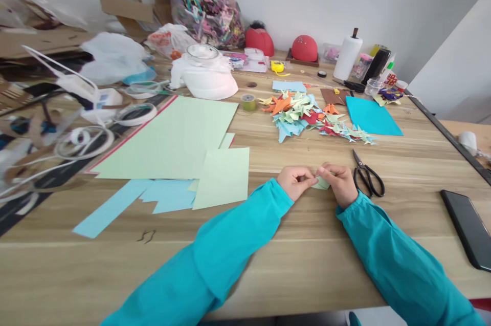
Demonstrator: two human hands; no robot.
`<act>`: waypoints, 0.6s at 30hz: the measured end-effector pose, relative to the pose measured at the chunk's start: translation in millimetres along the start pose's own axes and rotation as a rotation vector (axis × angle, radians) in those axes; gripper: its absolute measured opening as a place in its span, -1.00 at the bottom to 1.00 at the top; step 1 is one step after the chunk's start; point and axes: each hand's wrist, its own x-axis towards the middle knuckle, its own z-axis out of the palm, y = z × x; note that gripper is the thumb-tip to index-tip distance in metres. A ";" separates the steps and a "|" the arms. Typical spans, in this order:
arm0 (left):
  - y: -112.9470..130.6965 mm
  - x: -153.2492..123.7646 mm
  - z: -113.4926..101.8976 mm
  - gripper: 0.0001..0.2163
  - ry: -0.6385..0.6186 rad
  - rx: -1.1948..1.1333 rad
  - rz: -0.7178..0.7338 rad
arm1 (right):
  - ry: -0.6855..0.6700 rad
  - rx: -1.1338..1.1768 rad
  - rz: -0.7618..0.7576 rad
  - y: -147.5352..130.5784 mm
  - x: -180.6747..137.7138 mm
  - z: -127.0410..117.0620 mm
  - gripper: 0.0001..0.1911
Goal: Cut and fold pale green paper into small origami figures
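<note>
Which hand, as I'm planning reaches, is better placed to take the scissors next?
Probably the right hand: the scissors lie just beside it, while the left hand is farther away. Both hold green paper.

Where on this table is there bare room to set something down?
Bare wood shows between the two sleeves, between the scissors and phone, and, but for small dark marks, left of the left sleeve below the blue strip. It is crowded at the far left, with cables and bags, and around the folded-paper pile.

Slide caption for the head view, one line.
Left hand and right hand pinch a small green paper, with scissors beside and folded papers beyond.
</note>
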 end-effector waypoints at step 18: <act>5.6 7.5 -7.3 -0.63 0.140 -0.218 -0.085 | -0.025 -0.159 0.056 -0.1 0.9 1.8 -0.61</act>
